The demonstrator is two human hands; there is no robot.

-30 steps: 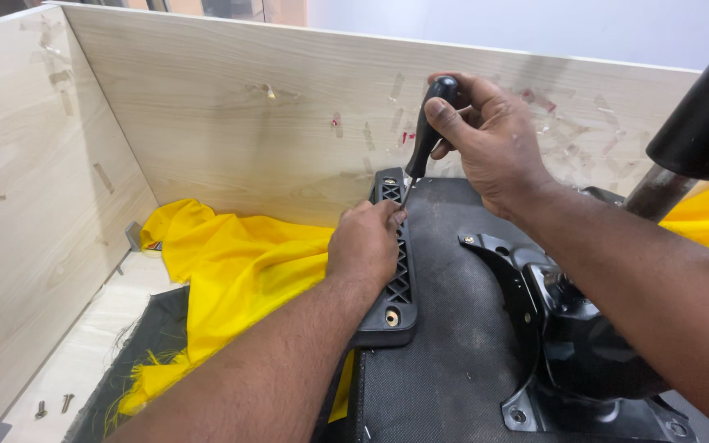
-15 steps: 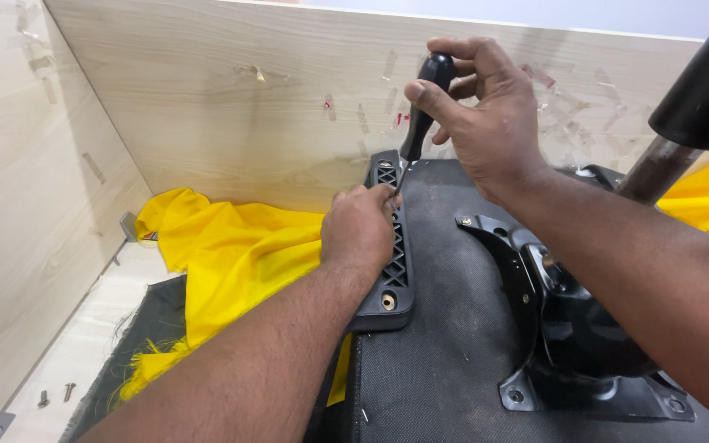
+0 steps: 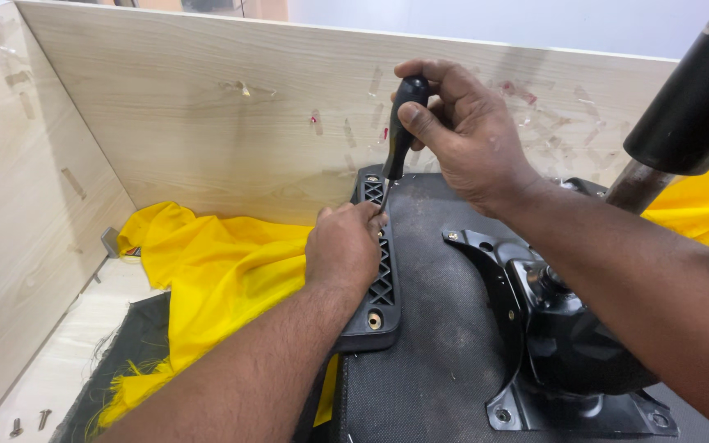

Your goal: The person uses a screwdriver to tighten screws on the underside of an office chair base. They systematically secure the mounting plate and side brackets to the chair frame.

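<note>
My right hand [image 3: 461, 131] grips the black handle of a screwdriver [image 3: 400, 131], held almost upright with its tip down on a black ribbed plastic bracket [image 3: 379, 283]. That bracket lies along the left edge of an upturned black chair seat base [image 3: 445, 344]. My left hand [image 3: 345, 246] rests on the bracket beside the screwdriver tip, fingers pinched around the spot where the tip meets it. Whether those fingers hold a screw is hidden.
A black metal chair mechanism [image 3: 560, 344] with a thick black column [image 3: 691, 98] is bolted to the seat base at right. Yellow cloth [image 3: 215, 271] lies at left, dark fabric [image 3: 129, 361] beneath it. Light wooden panels [image 3: 207, 107] wall the space. Loose screws [image 3: 30, 422] lie bottom left.
The right hand has re-gripped higher around the screwdriver handle and turned slightly. The left hand stays on the bracket by the tip. The view has shifted a little.
</note>
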